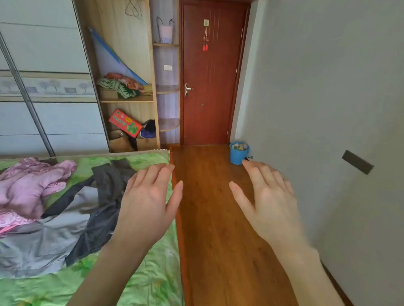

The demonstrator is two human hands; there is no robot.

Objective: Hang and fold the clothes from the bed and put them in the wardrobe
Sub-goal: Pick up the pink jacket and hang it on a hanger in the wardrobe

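Note:
A pink garment (25, 189) lies crumpled at the left of the bed (144, 277), which has a green leafy sheet. Beside it spreads a grey and dark garment (61, 234). My left hand (148, 201) hovers over the bed's right edge, fingers straight, holding nothing. My right hand (266, 202) is held out over the wooden floor, fingers spread and empty. The wardrobe (128, 68) stands beyond the bed with its open section showing a rail, a wire hanger (133, 8) and shelves.
A sliding wardrobe door (37, 76) covers the left part. Folded fabric (120, 84) and a red box (124, 123) sit on the shelves. A red-brown door (209, 79) closes the far end. A blue bucket (238, 153) stands by the right wall.

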